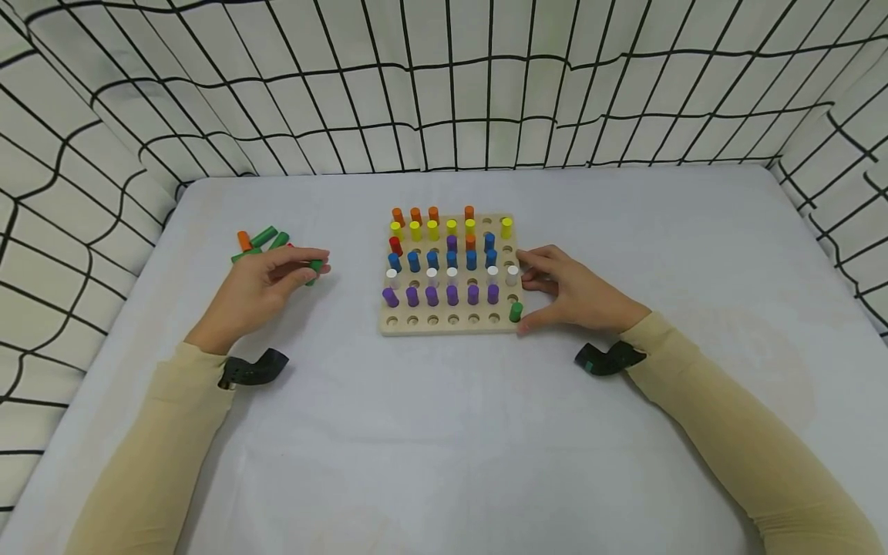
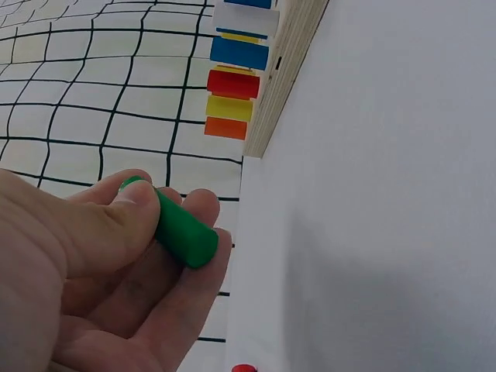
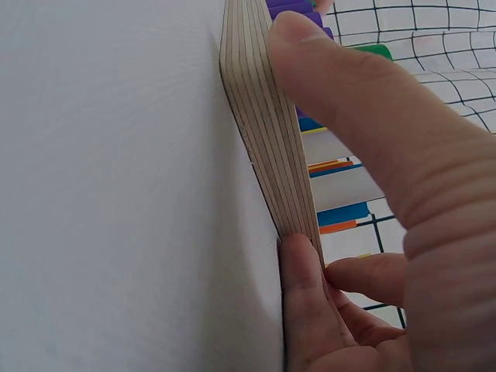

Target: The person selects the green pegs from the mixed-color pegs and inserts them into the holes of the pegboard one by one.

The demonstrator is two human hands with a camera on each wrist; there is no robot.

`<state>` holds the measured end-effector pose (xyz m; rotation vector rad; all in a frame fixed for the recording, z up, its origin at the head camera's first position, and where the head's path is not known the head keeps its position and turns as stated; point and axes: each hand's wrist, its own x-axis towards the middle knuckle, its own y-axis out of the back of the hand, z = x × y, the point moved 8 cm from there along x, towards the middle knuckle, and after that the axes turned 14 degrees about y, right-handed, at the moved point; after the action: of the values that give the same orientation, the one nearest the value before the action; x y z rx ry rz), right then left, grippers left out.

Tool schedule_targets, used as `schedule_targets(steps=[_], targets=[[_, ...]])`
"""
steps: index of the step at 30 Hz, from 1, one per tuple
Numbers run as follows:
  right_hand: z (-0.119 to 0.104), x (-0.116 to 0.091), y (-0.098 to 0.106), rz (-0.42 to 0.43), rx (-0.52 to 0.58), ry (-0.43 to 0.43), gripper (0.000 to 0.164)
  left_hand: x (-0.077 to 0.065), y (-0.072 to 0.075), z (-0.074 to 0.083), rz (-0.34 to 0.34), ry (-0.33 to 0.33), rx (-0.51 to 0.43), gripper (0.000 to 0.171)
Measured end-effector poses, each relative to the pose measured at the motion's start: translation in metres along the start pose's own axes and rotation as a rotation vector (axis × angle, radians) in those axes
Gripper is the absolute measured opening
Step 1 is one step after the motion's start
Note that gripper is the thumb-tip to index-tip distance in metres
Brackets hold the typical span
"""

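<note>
My left hand (image 1: 267,281) pinches a green peg (image 2: 186,232) between thumb and fingers, above the table left of the wooden pegboard (image 1: 423,327). My right hand (image 1: 565,289) grips the board along its right side, thumb at the near right corner and fingertips (image 3: 298,260) on the layered side edge. Rows of upright pegs fill much of the board: orange, yellow, blue, white and purple (image 1: 452,295). One green peg (image 1: 516,311) stands in the near right corner hole, by my right thumb. A red peg (image 1: 395,246) is at the left edge. The nearest row otherwise shows bare holes.
Beyond my left hand lies a loose pile of green pegs (image 1: 264,236) with an orange peg (image 1: 244,240), partly hidden by the hand. White cloth (image 1: 444,447) covers the table. A black wire grid (image 1: 451,92) encloses the back and sides.
</note>
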<state>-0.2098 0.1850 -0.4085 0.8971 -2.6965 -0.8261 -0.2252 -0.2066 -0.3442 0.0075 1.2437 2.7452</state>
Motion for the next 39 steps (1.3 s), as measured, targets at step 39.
schedule_targets(steps=[39], targets=[[-0.003, -0.001, 0.0, 0.011, -0.005, -0.014, 0.122, -0.024, -0.049, 0.064, -0.217, -0.03, -0.343, 0.029]])
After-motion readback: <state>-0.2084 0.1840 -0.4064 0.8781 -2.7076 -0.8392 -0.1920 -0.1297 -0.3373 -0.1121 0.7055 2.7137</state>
